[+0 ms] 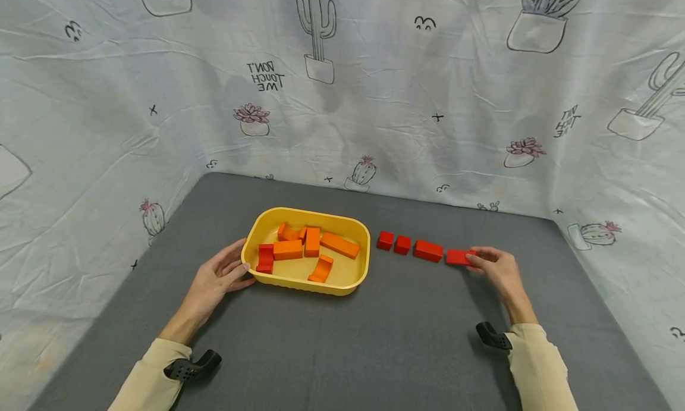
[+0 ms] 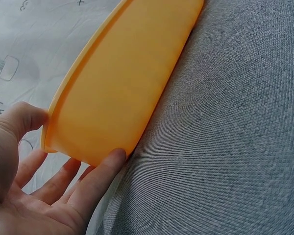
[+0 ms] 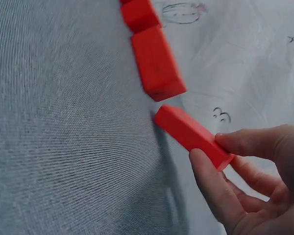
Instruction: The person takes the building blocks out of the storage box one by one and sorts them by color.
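At its left end, my left hand [image 1: 216, 280] holds the yellow tray [image 1: 321, 290]. In the left wrist view the thumb lies at the rim of the tray [image 2: 112, 73], and the fingers spread round its end wall. Inside the tray lie several orange blocks [image 1: 288, 250], some with a curved cut-out, and a red arched block [image 1: 264, 259]. My right hand [image 1: 497, 271] pinches a red rectangular block [image 3: 191, 134] by one end between thumb and fingers. Its other end points toward a longer red block [image 1: 428, 250] in the row.
Two small red blocks, the left one [image 1: 385, 240] and its neighbour [image 1: 402, 245], continue the row toward the tray. All stand on a grey cloth-covered table [image 1: 342, 345]. A white curtain [image 1: 374, 102] with cactus drawings hangs behind and at both sides.
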`<state>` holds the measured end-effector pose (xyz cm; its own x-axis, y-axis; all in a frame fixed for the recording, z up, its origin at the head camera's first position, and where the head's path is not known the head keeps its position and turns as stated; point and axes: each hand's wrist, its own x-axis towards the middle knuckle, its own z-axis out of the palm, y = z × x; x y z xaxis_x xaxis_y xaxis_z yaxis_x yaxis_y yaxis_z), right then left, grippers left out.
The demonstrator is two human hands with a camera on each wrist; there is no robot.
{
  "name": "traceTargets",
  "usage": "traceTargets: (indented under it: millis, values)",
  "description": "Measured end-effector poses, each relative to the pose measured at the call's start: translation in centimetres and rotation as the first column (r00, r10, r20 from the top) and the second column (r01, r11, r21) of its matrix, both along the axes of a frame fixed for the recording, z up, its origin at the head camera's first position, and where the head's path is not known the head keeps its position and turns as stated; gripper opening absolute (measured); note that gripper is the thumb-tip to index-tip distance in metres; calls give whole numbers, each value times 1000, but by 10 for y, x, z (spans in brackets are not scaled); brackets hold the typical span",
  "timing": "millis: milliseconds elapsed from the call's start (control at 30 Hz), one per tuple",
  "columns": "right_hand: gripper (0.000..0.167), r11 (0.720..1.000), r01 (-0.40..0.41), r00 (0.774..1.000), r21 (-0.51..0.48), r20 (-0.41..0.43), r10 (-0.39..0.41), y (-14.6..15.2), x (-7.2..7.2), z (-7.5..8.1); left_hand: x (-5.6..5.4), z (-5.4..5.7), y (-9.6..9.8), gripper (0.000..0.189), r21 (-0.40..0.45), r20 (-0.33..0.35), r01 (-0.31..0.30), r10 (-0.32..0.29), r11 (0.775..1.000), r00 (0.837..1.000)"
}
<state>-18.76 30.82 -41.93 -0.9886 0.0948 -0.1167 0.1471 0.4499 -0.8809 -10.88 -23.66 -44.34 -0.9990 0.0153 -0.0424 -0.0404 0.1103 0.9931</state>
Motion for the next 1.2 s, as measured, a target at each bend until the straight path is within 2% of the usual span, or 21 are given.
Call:
traceTargets:
  millis: [233,400,467,700,867,967,1067,1200]
  values:
    - [48,998,-65,987,-1,148,65,5,-9,0,2,1,-1,63,6,-17,0,0,1000,1000]
    - [48,995,-99,962,-2,256,96,18,-3,2,4,-4,3,64,27,-3,25,-25,999,1000]
    - [46,994,-109,957,23,272,99,21,0,2,4,-7,4,64,33,4,39,-39,999,999]
    - [41,992,-110,978,67,188,95,15,1,1,2,-7,6,62,11,-14,21,-21,1000,1000]
    - [40,988,-117,979,104,180,97,11,-4,2,1,-4,4,62,11,-7,10,-10,1000,1000]
    - [46,980,-128,977,152,192,98,8,-7,5,1,-2,3,62,15,-2,5,-5,1000,1000]
    - [56,964,-145,972,224,216,96,3,-9,14,1,-1,2,63,12,-2,0,0,1000,1000]
    - [61,910,-183,973,373,199,114,-8,-13,30,2,0,1,62,14,1,-7,7,1000,1000]
